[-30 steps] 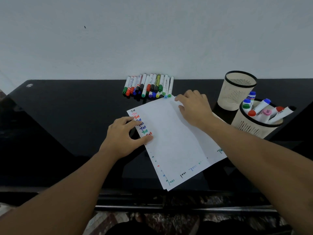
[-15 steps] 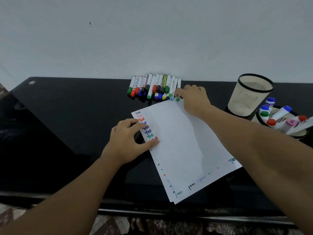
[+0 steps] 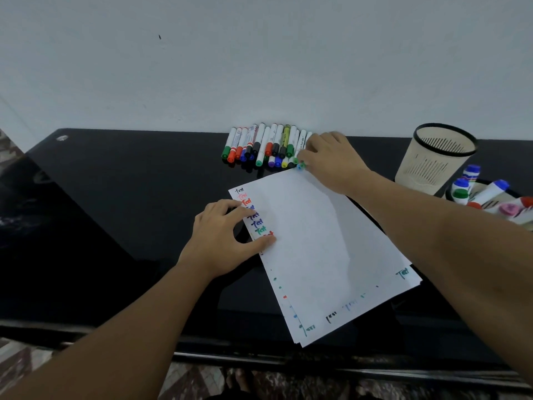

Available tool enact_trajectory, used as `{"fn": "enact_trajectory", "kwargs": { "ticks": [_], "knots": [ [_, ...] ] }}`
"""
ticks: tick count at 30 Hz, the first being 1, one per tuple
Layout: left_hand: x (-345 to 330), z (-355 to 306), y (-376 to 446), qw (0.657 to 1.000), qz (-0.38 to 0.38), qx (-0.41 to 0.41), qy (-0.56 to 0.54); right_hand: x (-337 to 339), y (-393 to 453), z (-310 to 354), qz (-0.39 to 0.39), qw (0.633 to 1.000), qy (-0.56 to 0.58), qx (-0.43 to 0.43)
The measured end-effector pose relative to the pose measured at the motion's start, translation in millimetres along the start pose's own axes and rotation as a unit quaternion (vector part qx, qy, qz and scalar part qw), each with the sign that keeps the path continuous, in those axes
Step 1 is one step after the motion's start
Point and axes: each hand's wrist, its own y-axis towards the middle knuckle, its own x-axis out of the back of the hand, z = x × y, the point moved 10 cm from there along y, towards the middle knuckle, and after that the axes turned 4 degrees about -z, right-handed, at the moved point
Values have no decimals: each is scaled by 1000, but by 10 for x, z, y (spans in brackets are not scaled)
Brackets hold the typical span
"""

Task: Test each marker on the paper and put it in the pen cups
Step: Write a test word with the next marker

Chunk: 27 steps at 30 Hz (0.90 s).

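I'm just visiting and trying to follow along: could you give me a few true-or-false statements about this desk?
1. The left hand rests on the paper. True.
2. The right hand is at the row of markers by the wall. True.
3. Both pen cups hold markers. False: the rear cup looks empty; only the near cup at the right edge holds markers.
4. The paper is blank. False: coloured test marks run along its left edge.
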Motion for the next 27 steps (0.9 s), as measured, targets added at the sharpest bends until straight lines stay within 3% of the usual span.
{"fn": "enact_trajectory", "kwargs": {
  "ticks": [9, 12, 16, 21, 27],
  "knots": [
    [2, 7, 12, 1000, 3, 3, 2, 729, -6, 415, -54, 994, 96, 4],
    [20, -13, 8, 1000, -9, 0, 0, 750, -86, 643, -16, 989, 146, -12],
    [84, -32, -16, 999, -38, 2, -32, 540, -330, 801, 76, 951, 285, -91],
    [161, -60, -45, 997, -59, -10, -48, 449, -513, 941, 164, 960, 219, -54],
    [179, -108, -68, 997, -69, -27, -35, 531, -597, 948, 169, 965, 198, -41]
  ]
}}
